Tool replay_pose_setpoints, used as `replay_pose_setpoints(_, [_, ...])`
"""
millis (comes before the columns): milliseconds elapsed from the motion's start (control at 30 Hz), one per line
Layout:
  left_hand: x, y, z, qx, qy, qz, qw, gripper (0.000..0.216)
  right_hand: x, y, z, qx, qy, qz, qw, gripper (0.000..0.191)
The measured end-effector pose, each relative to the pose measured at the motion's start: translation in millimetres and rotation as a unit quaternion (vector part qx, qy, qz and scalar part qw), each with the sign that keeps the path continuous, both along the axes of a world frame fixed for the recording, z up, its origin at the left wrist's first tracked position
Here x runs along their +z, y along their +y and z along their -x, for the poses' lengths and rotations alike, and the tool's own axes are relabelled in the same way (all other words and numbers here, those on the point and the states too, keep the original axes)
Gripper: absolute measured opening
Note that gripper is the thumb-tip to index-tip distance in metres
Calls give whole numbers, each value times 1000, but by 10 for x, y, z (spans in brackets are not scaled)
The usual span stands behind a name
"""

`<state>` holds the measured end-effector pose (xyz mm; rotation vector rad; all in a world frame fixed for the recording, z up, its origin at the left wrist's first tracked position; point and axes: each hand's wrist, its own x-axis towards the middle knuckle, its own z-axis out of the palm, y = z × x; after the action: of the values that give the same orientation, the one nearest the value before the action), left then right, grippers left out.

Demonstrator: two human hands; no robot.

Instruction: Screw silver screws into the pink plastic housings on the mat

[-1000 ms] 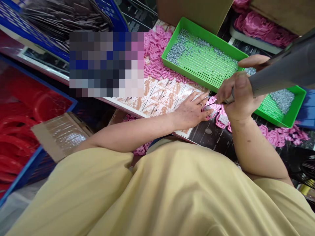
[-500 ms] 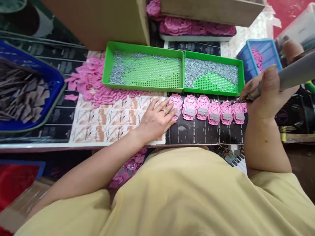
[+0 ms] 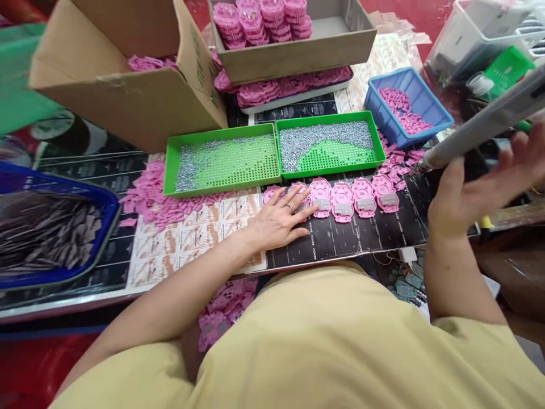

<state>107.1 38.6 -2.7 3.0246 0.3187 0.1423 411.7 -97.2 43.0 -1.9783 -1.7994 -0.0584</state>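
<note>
My left hand [image 3: 279, 224] lies palm down with fingers spread over the left end of a row of pink plastic casings [image 3: 342, 211]. Its fingertips cover parts of two or three of them. Grey rectangular pieces sit in the casings. To the right of the row, my right hand [image 3: 470, 196] is raised with its fingers stretched out and blurred. A grey electric screwdriver [image 3: 481, 122] slants down past my right thumb, tip low and left; the fingers are not wrapped round it. Two green trays [image 3: 279, 170] of small metal screws stand behind the row.
Small pink parts lie in a heap [image 3: 149, 196] at left and in a blue basket [image 3: 409, 136] at right. A cardboard box [image 3: 128, 108] and a grey carton of stacked pink casings [image 3: 298, 59] stand behind. A blue tub [image 3: 113, 227] holds dark flat pieces.
My right hand has let go of the screwdriver and opened, moving away from the row. The view has shifted, showing more of the boxes behind. My left hand stays on the casings.
</note>
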Motion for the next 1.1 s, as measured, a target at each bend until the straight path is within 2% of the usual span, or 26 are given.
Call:
replay_pose_setpoints(100, [0, 0, -45, -30, 8, -12, 999, 59, -226, -188, 139, 30, -38, 18, 999, 69])
replay_pose_setpoints(233, [5, 50, -195, -75, 13, -22, 997, 63, -527, -286, 186, 54, -85, 34, 994, 62])
replay_pose_setpoints(400, [-20, -20, -265, -74, 43, -8, 996, 61, -691, -328, 284, 70, -143, 81, 984, 55])
replay_pose_setpoints(500, [-28, -164, -75, -61, 43, -5, 997, 59, -681, -374, 453, 83, -161, 63, 981, 50])
replay_pose_setpoints(667, [-19, -393, 457, -27, 34, -11, 999, 55, -662, -362, 881, 129, -191, 11, 973, 48])
replay_pose_setpoints(867, [-25, -402, 961, 0, 10, -28, 1000, 47, -646, -258, 1318, 170, -193, -8, 966, 49])
replay_pose_setpoints(967, [-54, -390, 1063, -3, -22, -19, 1000, 45, -503, -205, 1279, 198, -181, 1, 963, 49])
replay_pose_setpoints(1100, [-84, -406, 1054, 3, -54, -7, 999, 41, -124, 114, 1179, 246, -118, -54, 961, 43])
